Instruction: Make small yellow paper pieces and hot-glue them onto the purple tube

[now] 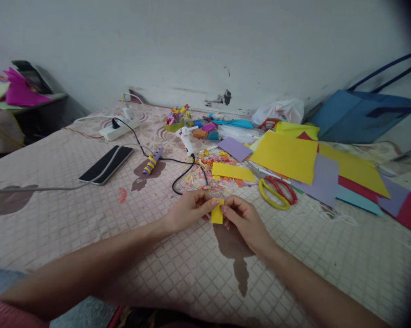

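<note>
Holding a small yellow paper strip (217,215) together, the left hand (189,209) and the right hand (249,219) meet over the patterned cloth (140,273). The fingers of both hands are narrow, pinching the strip: the left thumb lies on its upper part, the right thumb at its right edge. Its near end shows free between the fingertips. Just beyond the fingers are coloured paper scraps (221,186), with a wider yellow piece (233,172) among them. To the right of the fingers lie a yellow handle (272,197) and a red handle (287,190), and farther right, coloured sheets (287,155). Well beyond the fingers is a white glue gun (187,143). Left of the fingers, well apart, lies a purple roll (152,161) with yellow bands, and farther left, a flat black device (102,164).
</note>
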`<state>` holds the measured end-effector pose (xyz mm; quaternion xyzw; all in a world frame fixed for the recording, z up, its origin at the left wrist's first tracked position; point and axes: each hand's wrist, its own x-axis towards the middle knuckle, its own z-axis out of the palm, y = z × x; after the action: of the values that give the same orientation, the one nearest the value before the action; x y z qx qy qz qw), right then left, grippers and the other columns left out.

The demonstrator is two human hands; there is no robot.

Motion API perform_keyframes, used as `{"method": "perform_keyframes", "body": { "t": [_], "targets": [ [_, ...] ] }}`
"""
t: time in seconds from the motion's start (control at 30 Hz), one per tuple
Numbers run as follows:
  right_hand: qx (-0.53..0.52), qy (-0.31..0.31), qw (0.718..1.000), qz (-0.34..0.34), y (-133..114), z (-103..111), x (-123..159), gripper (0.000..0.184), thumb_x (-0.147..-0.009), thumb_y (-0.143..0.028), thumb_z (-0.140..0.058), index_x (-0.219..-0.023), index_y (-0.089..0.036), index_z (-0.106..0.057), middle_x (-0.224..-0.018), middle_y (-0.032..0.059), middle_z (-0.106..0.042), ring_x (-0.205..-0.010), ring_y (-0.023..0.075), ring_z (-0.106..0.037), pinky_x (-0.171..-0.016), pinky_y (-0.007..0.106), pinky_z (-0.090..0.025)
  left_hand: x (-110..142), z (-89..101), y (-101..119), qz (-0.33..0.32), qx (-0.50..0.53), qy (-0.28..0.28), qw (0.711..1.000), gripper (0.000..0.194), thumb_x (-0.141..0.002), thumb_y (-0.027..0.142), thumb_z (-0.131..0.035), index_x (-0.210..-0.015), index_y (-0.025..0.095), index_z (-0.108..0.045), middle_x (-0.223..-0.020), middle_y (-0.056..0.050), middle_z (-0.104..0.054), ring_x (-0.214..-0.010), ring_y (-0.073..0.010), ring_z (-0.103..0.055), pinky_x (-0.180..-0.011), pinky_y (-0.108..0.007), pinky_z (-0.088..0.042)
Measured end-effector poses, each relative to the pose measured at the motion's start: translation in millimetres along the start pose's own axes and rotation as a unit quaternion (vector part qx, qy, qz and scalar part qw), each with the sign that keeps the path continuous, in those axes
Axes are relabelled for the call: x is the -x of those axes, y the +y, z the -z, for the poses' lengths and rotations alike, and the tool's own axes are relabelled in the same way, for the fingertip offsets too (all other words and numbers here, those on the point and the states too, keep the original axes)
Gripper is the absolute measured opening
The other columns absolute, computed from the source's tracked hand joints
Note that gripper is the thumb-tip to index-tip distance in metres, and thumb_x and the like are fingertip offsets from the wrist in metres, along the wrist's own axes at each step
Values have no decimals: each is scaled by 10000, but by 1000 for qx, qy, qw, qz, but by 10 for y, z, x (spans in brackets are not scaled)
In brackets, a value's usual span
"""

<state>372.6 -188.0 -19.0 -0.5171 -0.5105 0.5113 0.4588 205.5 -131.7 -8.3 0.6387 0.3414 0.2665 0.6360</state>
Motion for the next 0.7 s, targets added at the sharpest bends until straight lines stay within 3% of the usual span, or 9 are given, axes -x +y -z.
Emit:
{"method": "perform_keyframes", "body": {
  "t": [0.43,0.6,0.7],
  "targets": [
    [-19,24,1000,-3,-4,9,-13,256,-816,-410,-587,-700,-201,-496,-558,-53,-504,-480,90,-458,-485,211,-388,17,-6,-26,17,-34,-65,997,337,-732,448,-653,-653,128,-578,-604,6,-586,-535,-77,-511,-513,-186,-397],
    [-18,-17,1000,-11,2,19,-10,253,-832,-406,-568,-703,-199,-502,-578,-45,-516,-500,95,-466,-499,217,-393,20,-9,-17,40,-13,-78,996,327,-753,436,-631,-650,132,-568,-613,-8,-608,-546,-90,-544,-526,-200,-425],
    [8,-7,1000,-8,3,35,-6,264,-834,-394,-568,-677,-198,-485,-559,-48,-504,-491,93,-455,-492,217,-367,5,23,-27,24,-35,-81,996,305,-734,420,-659,-700,125,-588,-627,0,-593,-555,-83,-520,-523,-194,-403]
  ]
}}
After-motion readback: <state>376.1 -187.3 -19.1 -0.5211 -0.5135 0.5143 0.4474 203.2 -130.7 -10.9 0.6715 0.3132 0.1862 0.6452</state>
